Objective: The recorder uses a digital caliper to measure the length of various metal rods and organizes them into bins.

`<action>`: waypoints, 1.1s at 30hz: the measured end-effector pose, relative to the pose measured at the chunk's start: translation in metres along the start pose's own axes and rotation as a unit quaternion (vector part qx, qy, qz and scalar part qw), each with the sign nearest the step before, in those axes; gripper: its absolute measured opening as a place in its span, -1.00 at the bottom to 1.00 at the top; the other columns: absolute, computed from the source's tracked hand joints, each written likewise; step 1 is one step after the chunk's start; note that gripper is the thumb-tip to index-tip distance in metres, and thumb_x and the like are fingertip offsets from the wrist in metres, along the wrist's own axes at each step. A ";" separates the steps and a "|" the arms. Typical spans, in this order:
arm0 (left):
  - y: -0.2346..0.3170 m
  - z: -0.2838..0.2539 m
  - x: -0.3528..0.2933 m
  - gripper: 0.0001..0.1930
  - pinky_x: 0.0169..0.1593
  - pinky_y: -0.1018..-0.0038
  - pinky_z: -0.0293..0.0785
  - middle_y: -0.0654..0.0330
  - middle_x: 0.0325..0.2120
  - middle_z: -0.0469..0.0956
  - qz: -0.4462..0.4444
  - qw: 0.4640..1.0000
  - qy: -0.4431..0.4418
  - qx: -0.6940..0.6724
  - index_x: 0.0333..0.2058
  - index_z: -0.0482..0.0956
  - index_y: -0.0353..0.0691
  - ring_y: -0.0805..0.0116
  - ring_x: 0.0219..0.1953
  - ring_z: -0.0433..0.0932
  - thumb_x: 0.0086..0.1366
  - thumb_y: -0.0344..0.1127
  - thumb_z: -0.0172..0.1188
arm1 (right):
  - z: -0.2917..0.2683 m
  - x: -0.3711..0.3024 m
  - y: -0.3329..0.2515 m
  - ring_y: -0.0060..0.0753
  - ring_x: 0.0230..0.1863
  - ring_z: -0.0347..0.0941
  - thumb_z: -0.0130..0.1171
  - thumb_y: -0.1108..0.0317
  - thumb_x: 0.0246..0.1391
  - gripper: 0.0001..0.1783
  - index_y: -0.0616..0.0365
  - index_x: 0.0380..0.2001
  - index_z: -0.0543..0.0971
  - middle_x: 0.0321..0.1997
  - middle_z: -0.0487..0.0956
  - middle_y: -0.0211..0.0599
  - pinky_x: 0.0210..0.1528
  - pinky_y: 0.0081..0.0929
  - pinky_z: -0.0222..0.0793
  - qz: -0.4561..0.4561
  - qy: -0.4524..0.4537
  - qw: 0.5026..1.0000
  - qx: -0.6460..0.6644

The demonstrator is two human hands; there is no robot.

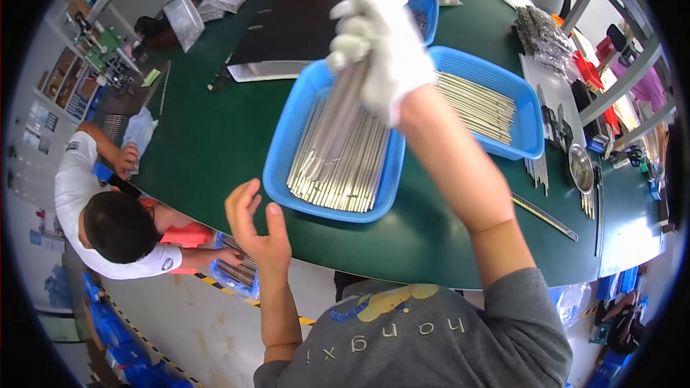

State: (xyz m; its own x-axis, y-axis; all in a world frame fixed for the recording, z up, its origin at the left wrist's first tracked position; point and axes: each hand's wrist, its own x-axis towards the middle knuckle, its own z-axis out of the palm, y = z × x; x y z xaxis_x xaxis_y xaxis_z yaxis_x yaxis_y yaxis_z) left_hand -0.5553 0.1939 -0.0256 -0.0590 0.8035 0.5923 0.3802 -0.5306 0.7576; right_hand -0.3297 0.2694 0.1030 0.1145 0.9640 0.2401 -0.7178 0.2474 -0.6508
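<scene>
My right hand (392, 47), in a white glove, is raised over the near blue basket (397, 172). Its fingers are closed round a bundle of thin metal rods (336, 126), smeared by motion, which slants down into the basket. Beneath the bundle, many straight silvery rods (363, 169) lie side by side in that basket. My bare left hand (262, 224) is held off the basket's near left corner, fingers and thumb apart, with nothing in it.
A second blue basket (530, 118) of rods stands to the right, with a smaller blue basket (430, 6) behind. A black binder (280, 32) lies at the back left. Loose rods, a ladle (581, 167) and a ruler (546, 217) lie rightward. A co-worker (118, 230) sits at left.
</scene>
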 end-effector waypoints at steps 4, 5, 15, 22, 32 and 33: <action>0.010 0.011 0.002 -0.69 0.03 0.36 0.40 -0.01 -0.09 0.42 0.008 0.994 -0.005 -0.111 -0.11 0.48 -0.42 0.18 -0.06 0.46 0.16 -0.44 0.11 | -0.009 -0.080 -0.059 -0.58 -0.64 0.35 0.19 0.24 0.07 -0.79 0.16 -0.48 0.50 -0.62 0.48 -0.40 -0.53 -0.50 0.34 -0.053 0.057 0.949 -0.306; 0.016 0.017 0.004 -0.68 0.02 0.35 0.39 -0.02 -0.10 0.43 0.024 0.990 -0.036 -0.131 -0.12 0.48 -0.43 0.18 -0.07 0.46 0.15 -0.42 0.12 | -0.012 -0.102 -0.061 -0.59 -0.62 0.38 0.24 0.28 0.01 -0.82 0.14 -0.48 0.51 -0.59 0.50 -0.39 -0.49 -0.50 0.36 -0.048 0.085 0.920 -0.379; 0.102 0.099 0.022 -0.33 0.02 0.28 0.39 -0.07 -0.05 0.41 0.174 0.889 -0.361 -0.222 0.00 0.43 -0.37 0.03 -0.05 0.47 -0.15 -0.27 0.36 | -0.084 -0.186 -0.011 -0.61 -0.51 0.43 0.44 0.34 -0.21 -0.71 0.10 -0.45 0.50 -0.52 0.52 -0.45 -0.41 -0.57 0.40 -0.052 0.131 0.863 -0.485; 0.117 0.128 0.002 -0.67 0.05 0.28 0.41 0.02 -0.12 0.50 0.136 0.870 -0.406 -0.243 -0.26 0.58 -0.31 0.13 -0.01 0.49 -0.06 -0.39 0.40 | -0.118 -0.201 0.028 -0.25 -0.20 0.56 0.27 0.26 -0.01 -0.67 0.05 -0.15 0.52 -0.25 0.59 -0.29 -0.18 -0.41 0.47 -0.083 0.056 0.868 -0.487; 0.120 0.133 -0.002 -0.87 -0.03 0.28 0.45 0.10 -0.40 0.57 0.053 0.831 -0.419 -0.362 -0.56 0.47 -0.27 0.20 -0.18 0.55 0.06 -0.53 0.26 | -0.161 -0.202 0.072 -0.35 -0.05 0.48 0.16 0.24 0.13 -0.65 0.04 -0.01 0.46 -0.10 0.52 -0.29 -0.05 -0.39 0.42 0.032 0.049 0.895 -0.441; 0.120 0.133 -0.002 -0.88 -0.04 0.28 0.45 0.11 -0.41 0.57 0.061 0.829 -0.418 -0.366 -0.56 0.47 -0.27 0.21 -0.18 0.55 0.06 -0.53 0.26 | -0.162 -0.201 0.073 -0.36 -0.04 0.47 0.16 0.24 0.13 -0.65 0.04 -0.01 0.46 -0.10 0.51 -0.29 -0.04 -0.40 0.42 0.033 0.046 0.901 -0.430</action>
State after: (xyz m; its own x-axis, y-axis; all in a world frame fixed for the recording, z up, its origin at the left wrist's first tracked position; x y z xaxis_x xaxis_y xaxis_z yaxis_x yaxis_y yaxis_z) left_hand -0.3865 0.1641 0.0276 0.7155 0.4768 0.5107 -0.3428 -0.3974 0.8512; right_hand -0.2938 0.1097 -0.1097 0.1765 0.9735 0.1453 0.0688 0.1351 -0.9884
